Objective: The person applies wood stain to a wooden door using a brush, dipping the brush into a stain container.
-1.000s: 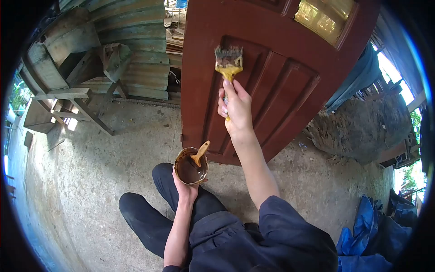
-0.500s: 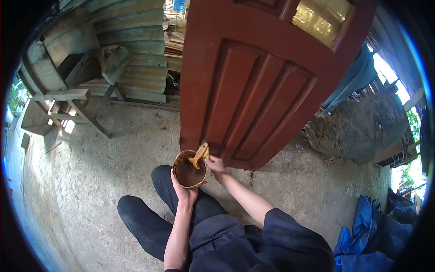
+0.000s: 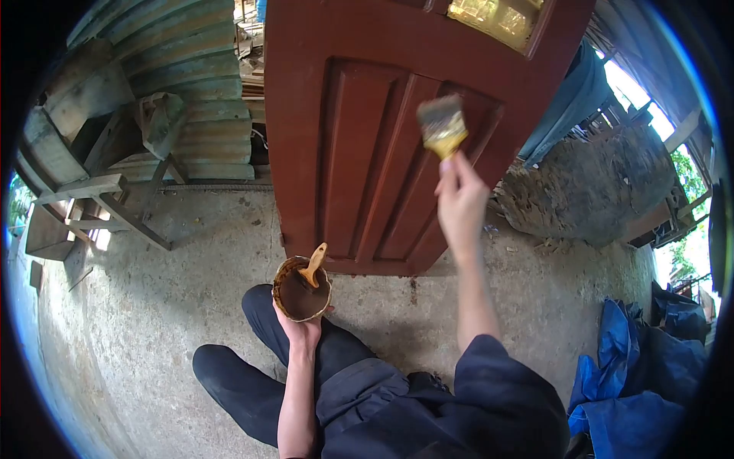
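My left hand (image 3: 300,330) grips a round tub (image 3: 303,314) of brown liquid from below, close above my knee. A brush with a wooden handle (image 3: 313,265) leans in the tub, its bristle end down in the liquid. My right hand (image 3: 463,200) is closed round the handle of a wide paintbrush (image 3: 443,131) with a yellow ferrule, bristles pointing up and away from me. That brush overlaps the right-hand panel of a reddish-brown door (image 3: 367,153), which stands upright in front of me. A yellowish glass pane (image 3: 497,21) sits high in the door.
Corrugated metal sheets (image 3: 183,84) and a wooden trestle (image 3: 115,199) stand at the left. A large weathered slab (image 3: 589,187) lies behind the door's right side. Blue tarpaulin (image 3: 627,382) is heaped on the concrete floor (image 3: 160,314) at lower right.
My right hand has moved from beside the tub up and right, carrying the wide brush in front of the door panel. My left hand still holds the tub. The view has shifted slightly.
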`<state>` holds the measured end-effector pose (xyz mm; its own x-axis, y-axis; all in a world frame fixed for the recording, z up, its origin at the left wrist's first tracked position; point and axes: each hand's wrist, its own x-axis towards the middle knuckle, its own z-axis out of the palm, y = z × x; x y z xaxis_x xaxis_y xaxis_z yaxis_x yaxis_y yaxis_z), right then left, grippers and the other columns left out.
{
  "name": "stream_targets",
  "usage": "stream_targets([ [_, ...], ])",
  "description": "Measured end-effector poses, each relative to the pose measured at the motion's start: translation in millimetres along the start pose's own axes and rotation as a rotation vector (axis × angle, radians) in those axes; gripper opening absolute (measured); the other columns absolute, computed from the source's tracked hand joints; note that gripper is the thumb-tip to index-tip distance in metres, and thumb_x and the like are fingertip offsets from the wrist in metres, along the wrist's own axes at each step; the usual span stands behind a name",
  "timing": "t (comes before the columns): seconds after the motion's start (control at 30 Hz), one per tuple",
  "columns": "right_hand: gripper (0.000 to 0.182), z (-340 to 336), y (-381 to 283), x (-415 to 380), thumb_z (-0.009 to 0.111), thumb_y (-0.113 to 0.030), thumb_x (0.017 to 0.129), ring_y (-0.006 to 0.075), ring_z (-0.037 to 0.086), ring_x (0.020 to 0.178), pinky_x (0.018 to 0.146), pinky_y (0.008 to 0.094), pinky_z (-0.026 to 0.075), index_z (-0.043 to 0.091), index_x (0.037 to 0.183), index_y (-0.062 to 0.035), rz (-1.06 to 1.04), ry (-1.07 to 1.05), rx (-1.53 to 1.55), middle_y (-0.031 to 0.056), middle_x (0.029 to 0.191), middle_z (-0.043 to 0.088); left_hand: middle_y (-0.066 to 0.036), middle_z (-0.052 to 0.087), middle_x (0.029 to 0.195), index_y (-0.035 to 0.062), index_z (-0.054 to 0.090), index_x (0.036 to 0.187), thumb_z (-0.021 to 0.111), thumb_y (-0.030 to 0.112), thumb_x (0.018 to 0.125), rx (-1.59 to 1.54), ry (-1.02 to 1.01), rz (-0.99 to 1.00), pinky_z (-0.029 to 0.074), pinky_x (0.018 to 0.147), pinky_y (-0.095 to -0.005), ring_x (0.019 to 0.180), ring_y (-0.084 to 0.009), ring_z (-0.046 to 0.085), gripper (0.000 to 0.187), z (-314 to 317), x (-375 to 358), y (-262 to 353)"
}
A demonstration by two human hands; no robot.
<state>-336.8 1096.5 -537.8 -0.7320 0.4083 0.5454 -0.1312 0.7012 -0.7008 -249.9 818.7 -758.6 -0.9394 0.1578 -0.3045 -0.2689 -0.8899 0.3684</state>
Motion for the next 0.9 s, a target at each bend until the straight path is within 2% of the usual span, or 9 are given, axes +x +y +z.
stream_targets([
  [0.1,0.032,-27,-6,46,0.061,-0.024,0.108,0.0386,0.074,0.073,0.065,0.0436,0.054,0.072,0.121,0.0025,-0.089,0.007,-0.355,0.0266,0.082,0.072,-0.012,0.064,0.145,0.0159,0.049,0.156,0.031,0.064,0.107,0.044,-0.026,-0.005,0.068,0.068,-0.0489,0.119,-0.0316,0.072,0.071,0,3,-4],
  [0.2,0.029,-38,-8,46,0.062,-0.024,0.105,0.0507,0.07,0.095,0.077,0.0516,0.056,0.074,0.118,-0.0008,0.029,-0.201,-0.472,0.0336,0.097,0.07,-0.012,0.064,0.145,0.0154,0.049,0.156,0.032,0.064,0.107,0.065,-0.016,0.006,0.069,0.067,-0.0483,0.118,-0.0312,0.072,0.071,1,6,-7],
  [0.23,0.026,-34,-4,41,0.06,-0.024,0.105,0.0513,0.07,0.098,0.087,0.0599,0.058,0.074,0.115,-0.0048,0.074,-0.222,-0.466,0.0294,0.097,0.074,-0.012,0.064,0.144,0.0151,0.049,0.156,0.032,0.064,0.107,0.073,-0.008,0.007,0.069,0.067,-0.0479,0.117,-0.0308,0.073,0.071,1,5,-7],
  [0.37,0.025,-37,13,27,0.062,-0.025,0.104,0.0489,0.072,0.099,0.088,0.0586,0.058,0.077,0.111,-0.0065,0.156,-0.563,-0.615,0.0262,0.102,0.076,-0.013,0.065,0.144,0.0142,0.049,0.156,0.033,0.064,0.106,0.061,-0.071,0.006,0.07,0.065,-0.0463,0.116,-0.0305,0.073,0.072,6,6,-7],
  [0.53,0.029,-68,-1,50,0.061,-0.025,0.106,0.0515,0.068,0.094,0.078,0.0538,0.055,0.073,0.115,-0.0005,-0.006,-0.168,-0.269,0.0302,0.091,0.07,-0.013,0.065,0.144,0.015,0.047,0.157,0.035,0.065,0.106,-0.007,-0.108,-0.03,0.071,0.063,-0.0459,0.114,-0.0294,0.074,0.073,13,6,-12],
  [0.63,0.031,-94,32,87,0.058,-0.027,0.111,0.0217,0.067,0.055,0.054,0.0393,0.049,0.072,0.111,0.0003,-0.046,-0.138,-0.151,0.0129,0.064,0.064,-0.007,0.069,0.137,0.0198,0.053,0.153,0.035,0.065,0.106,0.011,0.046,-0.03,0.064,0.06,-0.0457,0.108,-0.0279,0.075,0.068,20,4,-12],
  [0.67,0.03,-100,34,86,0.055,-0.029,0.113,0.0052,0.048,0.044,0.042,0.0285,0.036,0.073,0.111,-0.004,0.176,-0.224,0.121,-0.0002,0.059,0.054,-0.007,0.07,0.136,0.02,0.053,0.152,0.035,0.065,0.105,0.021,-0.008,-0.028,0.064,0.06,-0.0458,0.108,-0.0277,0.075,0.067,26,2,-8],
  [0.73,0.026,-96,53,76,0.054,-0.029,0.114,0.003,0.04,0.039,0.035,0.0228,0.027,0.068,0.106,-0.0101,0.296,-0.226,0.369,-0.0035,0.062,0.053,-0.007,0.07,0.134,0.0206,0.053,0.152,0.035,0.065,0.104,-0.005,-0.003,0.002,0.064,0.06,-0.0464,0.108,-0.027,0.074,0.067,33,10,-12],
  [0.9,0.023,-72,102,22,0.056,-0.031,0.113,0.0039,0.036,0.037,0.034,0.0226,0.025,0.063,0.109,-0.0097,0.584,-0.255,0.654,0.0015,0.066,0.055,-0.011,0.067,0.139,0.0168,0.053,0.153,0.034,0.07,0.104,0.069,-0.016,0.014,0.066,0.063,-0.0527,0.114,-0.0334,0.072,0.075,10,10,-15],
])
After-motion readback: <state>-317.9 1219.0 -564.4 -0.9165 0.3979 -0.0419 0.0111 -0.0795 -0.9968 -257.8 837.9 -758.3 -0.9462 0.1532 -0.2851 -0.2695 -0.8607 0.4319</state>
